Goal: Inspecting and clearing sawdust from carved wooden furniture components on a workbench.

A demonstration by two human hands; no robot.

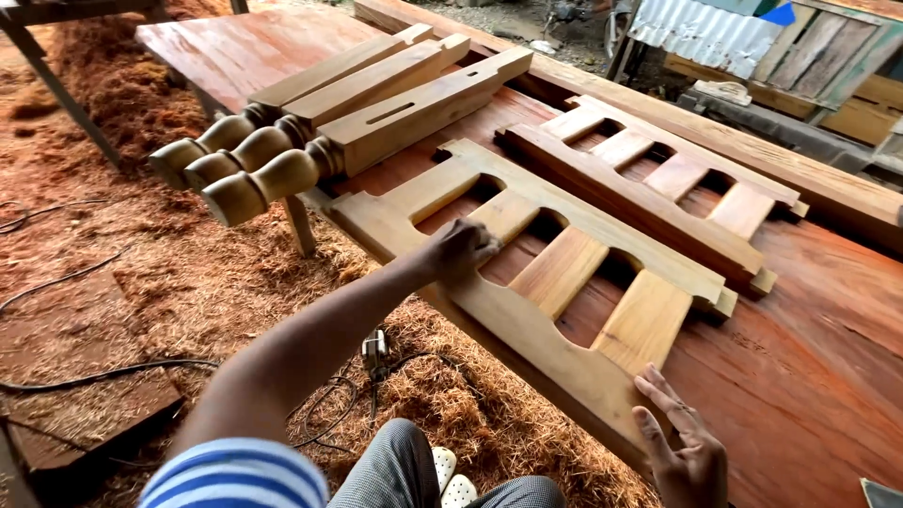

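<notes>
A pale wooden slatted frame [527,325] lies flat on a broad reddish plank table [809,376], its near rail overhanging the edge. My left hand [461,249] reaches across from the lower left, fingers curled shut and pressed down on one slat of the frame; anything under the palm is hidden. My right hand [682,442] lies flat with fingers spread on the frame's near rail at the lower right. A second, similar slatted frame [658,188] rests just beyond the first.
Three turned wooden legs [376,118] lie side by side at the table's left end, knobs jutting past the edge. Reddish wood shavings [188,273] cover the ground, with black cables [94,372] and a small power tool [375,348]. Stacked timber and corrugated sheet [701,33] stand behind.
</notes>
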